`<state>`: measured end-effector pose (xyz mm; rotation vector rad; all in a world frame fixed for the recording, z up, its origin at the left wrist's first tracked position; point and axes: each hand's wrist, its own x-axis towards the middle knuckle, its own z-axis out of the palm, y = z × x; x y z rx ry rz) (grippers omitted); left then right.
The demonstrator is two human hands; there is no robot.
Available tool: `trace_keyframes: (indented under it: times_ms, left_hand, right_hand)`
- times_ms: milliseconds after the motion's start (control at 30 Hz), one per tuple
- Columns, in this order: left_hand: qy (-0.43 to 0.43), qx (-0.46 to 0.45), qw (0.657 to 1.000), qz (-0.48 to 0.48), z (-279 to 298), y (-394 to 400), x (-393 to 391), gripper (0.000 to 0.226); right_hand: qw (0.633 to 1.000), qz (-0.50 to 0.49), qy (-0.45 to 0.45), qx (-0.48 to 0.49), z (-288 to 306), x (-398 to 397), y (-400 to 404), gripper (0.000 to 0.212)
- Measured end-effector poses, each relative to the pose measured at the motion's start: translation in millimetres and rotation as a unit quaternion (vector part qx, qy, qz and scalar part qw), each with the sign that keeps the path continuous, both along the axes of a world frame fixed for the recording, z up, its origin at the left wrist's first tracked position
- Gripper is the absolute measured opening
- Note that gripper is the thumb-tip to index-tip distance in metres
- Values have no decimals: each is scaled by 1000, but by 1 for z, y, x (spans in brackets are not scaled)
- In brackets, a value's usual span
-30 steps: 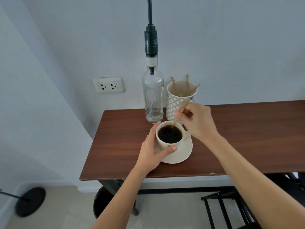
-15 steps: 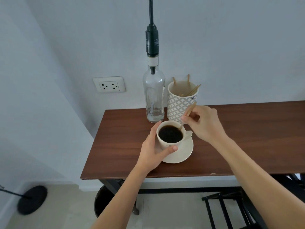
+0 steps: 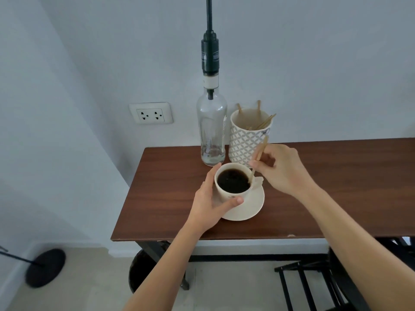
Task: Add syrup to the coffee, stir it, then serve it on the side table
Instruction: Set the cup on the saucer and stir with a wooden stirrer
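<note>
A cream coffee cup (image 3: pixel 232 195) full of black coffee sits on a cream saucer (image 3: pixel 251 207) on the brown wooden table (image 3: pixel 170 198). My left hand (image 3: pixel 208 203) wraps around the cup's left side. My right hand (image 3: pixel 283 169) pinches a wooden stir stick (image 3: pixel 259 157), whose lower end dips into the coffee at the cup's right rim. Behind the cup stands a clear glass syrup bottle (image 3: pixel 211 131) with a tall black pump, nearly empty.
A patterned white cup (image 3: pixel 244 140) holding several wooden sticks stands right of the bottle, against the wall. A wall socket (image 3: pixel 151 113) is at left. A black frame (image 3: pixel 314 286) stands on the floor at lower right, a round black base (image 3: pixel 45 268) at lower left.
The stir stick has swung from the cup's back edge around to its right rim, and my right hand has shifted right with it. My left hand stays on the cup.
</note>
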<state>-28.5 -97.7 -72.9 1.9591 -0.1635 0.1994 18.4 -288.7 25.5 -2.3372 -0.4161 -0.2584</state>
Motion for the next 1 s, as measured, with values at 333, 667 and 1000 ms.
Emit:
trace_keyframes:
  times_ms: [333,667,1000]
  left_hand:
    - [2,-7,1000,-2,-1,-1,-1,84]
    - [5,-6,1000,-4,-2,1,0,82]
    - [9,-10,1000,-6,-3,1,0,84]
  right_hand:
    - [998,-20,-15,65,-9,2,17,12]
    - [993,22,30,115,-13,-5,29,7]
    - [996,39,41,62,-12,-3,8,11]
